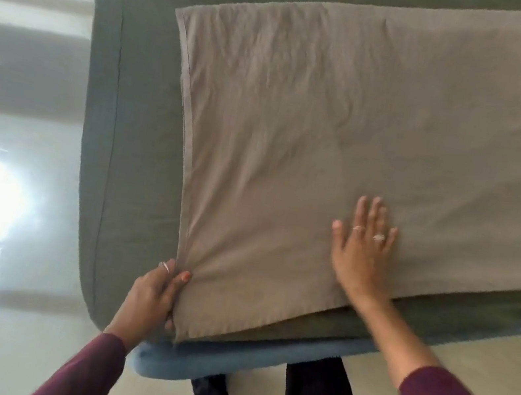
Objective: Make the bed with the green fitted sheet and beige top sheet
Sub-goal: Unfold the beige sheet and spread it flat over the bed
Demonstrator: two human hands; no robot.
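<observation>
Your left hand [153,297] pinched the near corner of the beige top sheet [350,136], light and limp on the green fitted sheet [139,127], best held by its hem, while your right hand [363,247] pressed it flat-fingered.

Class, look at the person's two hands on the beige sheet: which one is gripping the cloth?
The left hand: its fingers pinch the beige top sheet at its near corner, while the right hand lies flat on it, fingers spread.

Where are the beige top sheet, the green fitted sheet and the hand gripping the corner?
beige top sheet [353,116]: head view, on its flat middle.
green fitted sheet [142,148]: head view, on the bare strip beside the beige sheet.
left hand [155,293]: head view, on its back.
</observation>
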